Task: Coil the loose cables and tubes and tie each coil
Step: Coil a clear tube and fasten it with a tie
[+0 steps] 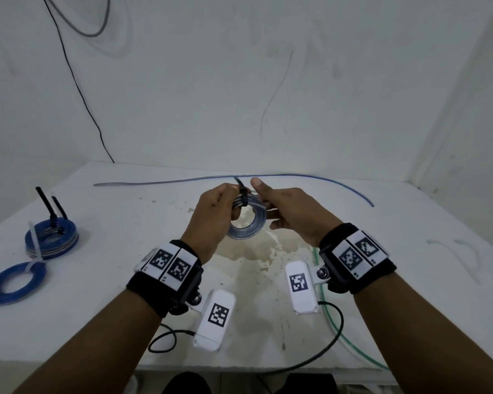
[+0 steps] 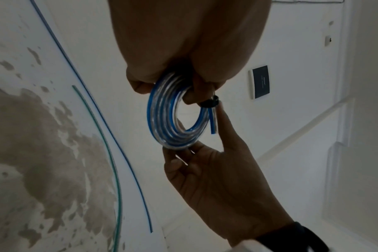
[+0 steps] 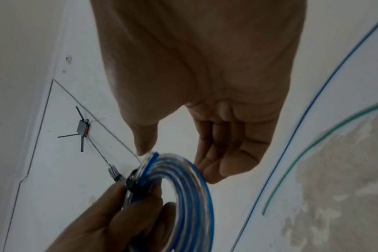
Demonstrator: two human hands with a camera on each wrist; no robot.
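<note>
A coil of clear tube with a blue stripe (image 1: 248, 231) (image 2: 162, 122) (image 3: 192, 196) hangs above the middle of the table. My left hand (image 1: 234, 206) (image 2: 168, 81) (image 3: 140, 204) grips its top, fingers curled through the ring. A black zip tie (image 1: 243, 197) (image 2: 209, 103) (image 3: 136, 185) wraps the coil at that grip, its tail sticking up. My right hand (image 1: 265, 203) (image 2: 196, 141) (image 3: 179, 153) is just right of the coil. Its straight thumb touches the tube's loose end, and its loosely curled fingers lie against the coil's outer edge.
A long loose blue-striped tube (image 1: 268, 175) lies across the back of the white stained table (image 1: 125, 308). A green tube (image 1: 333, 331) runs off the front right edge. Two tied blue coils (image 1: 52, 240) (image 1: 15, 282) sit at the left. Pale zip ties (image 1: 453, 245) lie at the right.
</note>
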